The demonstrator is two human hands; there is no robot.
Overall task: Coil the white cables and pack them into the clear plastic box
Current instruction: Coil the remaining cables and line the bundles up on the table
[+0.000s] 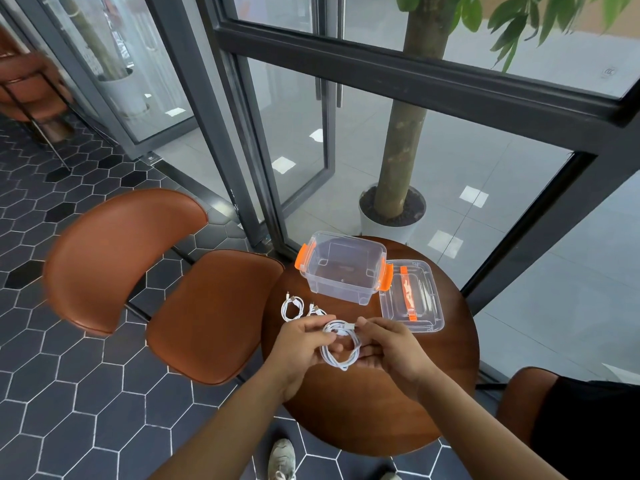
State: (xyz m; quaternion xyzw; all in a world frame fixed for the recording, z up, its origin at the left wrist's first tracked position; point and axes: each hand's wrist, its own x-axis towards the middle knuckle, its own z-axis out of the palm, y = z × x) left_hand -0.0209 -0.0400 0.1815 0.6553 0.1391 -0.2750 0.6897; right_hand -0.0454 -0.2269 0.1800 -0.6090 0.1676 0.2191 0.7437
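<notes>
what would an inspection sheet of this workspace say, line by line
surface: round wooden table
job's things: clear box open and empty; lid lying beside it
clutter: nothing seen
grippers: left hand and right hand both pinch the coiled cable above the table
cables: loose cable and second loose cable lie on the table in front of the box
surroundings: brown chair, potted tree behind glass, hexagon-tiled floor
</notes>
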